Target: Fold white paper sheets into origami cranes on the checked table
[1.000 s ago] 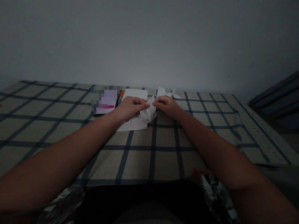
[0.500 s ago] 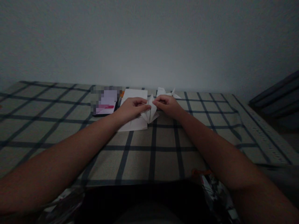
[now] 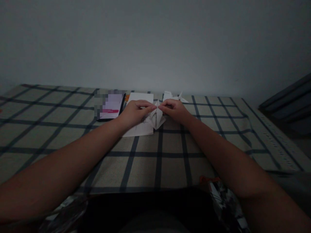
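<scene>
Between my hands is a piece of folded white paper, its pointed tip up and its layers spreading toward the bottom. My left hand pinches it near the upper part with thumb and forefinger. From the other side my right hand pinches the same upper part, its fingers curled in. Under my left hand lie flat sheets of white paper, partly covered by the hand and the folded piece. Just behind my right hand rests a folded paper crane beside other white paper.
A phone with a lit, partly blurred screen lies left of the sheets. A small orange thing sits behind it. A checked cloth covers the surface, which ends at a plain wall.
My left thumb and fingers have shifted up to the top of the folded paper, close to the right fingertips. More of the paper's lower layers now shows. The right hand has barely moved.
</scene>
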Motion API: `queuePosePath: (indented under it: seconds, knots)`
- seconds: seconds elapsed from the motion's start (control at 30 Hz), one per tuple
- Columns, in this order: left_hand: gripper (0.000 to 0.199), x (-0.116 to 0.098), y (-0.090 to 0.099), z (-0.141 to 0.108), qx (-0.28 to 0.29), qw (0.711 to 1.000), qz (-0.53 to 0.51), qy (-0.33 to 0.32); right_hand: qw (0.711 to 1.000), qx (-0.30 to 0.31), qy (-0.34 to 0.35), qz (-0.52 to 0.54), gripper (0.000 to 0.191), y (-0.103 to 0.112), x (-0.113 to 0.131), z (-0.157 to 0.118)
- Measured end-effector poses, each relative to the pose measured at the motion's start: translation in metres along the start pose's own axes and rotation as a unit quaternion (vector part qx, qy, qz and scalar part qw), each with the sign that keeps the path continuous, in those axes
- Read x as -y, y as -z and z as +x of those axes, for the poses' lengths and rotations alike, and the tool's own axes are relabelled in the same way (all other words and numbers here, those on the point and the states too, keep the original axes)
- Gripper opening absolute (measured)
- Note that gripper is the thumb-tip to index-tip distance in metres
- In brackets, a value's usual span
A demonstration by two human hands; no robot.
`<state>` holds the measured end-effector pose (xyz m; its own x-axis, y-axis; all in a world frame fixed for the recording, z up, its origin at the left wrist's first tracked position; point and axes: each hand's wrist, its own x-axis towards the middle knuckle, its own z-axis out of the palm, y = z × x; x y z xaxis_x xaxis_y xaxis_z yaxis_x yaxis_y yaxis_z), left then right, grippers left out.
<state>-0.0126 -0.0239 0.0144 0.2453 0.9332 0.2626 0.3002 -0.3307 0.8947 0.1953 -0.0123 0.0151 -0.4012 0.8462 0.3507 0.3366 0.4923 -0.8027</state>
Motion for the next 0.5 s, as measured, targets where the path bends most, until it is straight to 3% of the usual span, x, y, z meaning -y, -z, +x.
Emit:
queuePosePath:
  seconds: [0.37,0.5]
  knots:
    - [0.033,-0.0009,-0.0003,-0.0007,-0.022,1.0,0.01,0.0,1.0,0.005,0.003,0.008,0.033,-0.0002,-0.0038,-0.0014]
    - [0.036,-0.0009,-0.001,-0.0018,-0.01,0.999,-0.007,0.029,1.0,0.016,0.011,0.013,0.034,0.0,0.0011,-0.0024]
